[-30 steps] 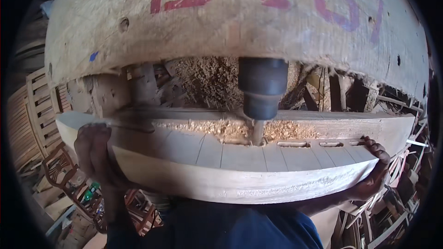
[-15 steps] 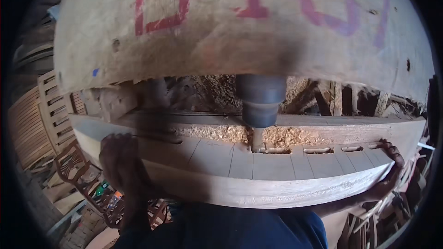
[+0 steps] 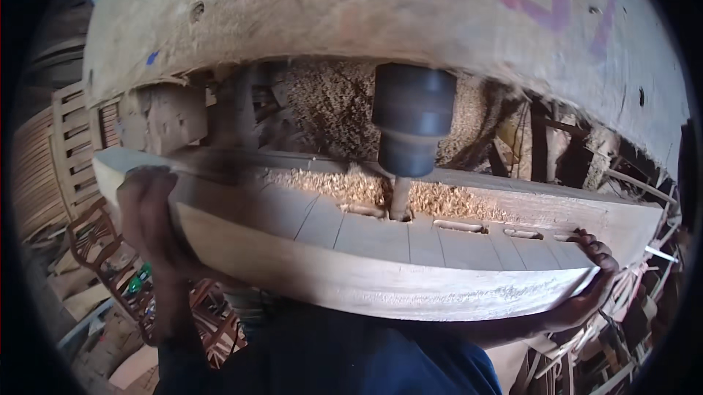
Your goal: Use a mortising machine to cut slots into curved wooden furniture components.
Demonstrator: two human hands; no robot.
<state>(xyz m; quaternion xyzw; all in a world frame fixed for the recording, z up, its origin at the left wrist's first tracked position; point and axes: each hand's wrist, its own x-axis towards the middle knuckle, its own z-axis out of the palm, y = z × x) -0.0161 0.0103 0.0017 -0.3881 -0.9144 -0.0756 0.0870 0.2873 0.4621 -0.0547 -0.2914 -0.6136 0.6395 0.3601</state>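
Left hand [image 3: 150, 212] and right hand [image 3: 586, 278] clasp the ends of the pale curved slotted wooden rail [image 3: 381, 248] beneath the dark cylindrical drill chuck [image 3: 411, 120]. Piled shavings [image 3: 344, 184] beside the chuck risk a wandering slot.

A pale wooden board [image 3: 381, 248] with pencil lines, tan sawdust [image 3: 439, 197], dark grey chuck [image 3: 412, 117].

Drill chuck [image 3: 412, 120] blocks mid-board; wood shavings [image 3: 344, 184] heaped behind; curved board [image 3: 381, 263] front edge clear between hands.
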